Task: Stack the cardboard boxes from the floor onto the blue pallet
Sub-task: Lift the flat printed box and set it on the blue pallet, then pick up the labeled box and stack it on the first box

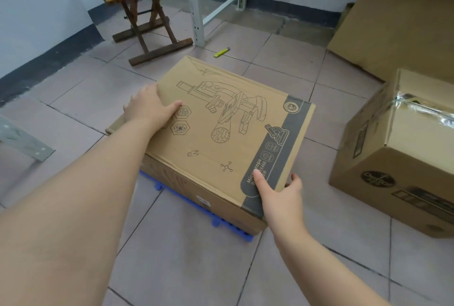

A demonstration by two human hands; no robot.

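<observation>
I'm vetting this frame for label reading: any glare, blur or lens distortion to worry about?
Head view: light is soft and even, with faint shadows; the one strong glare is on the shiny tape of the right-hand box. Wide-angle stretch enlarges the left forearm. The microscope box print is sharp; the small label on its front side is blurred.

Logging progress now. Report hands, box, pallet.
Both hands, left hand and right hand, gripping microscope box edges. Box over blue pallet. Taped box still on floor.
</observation>
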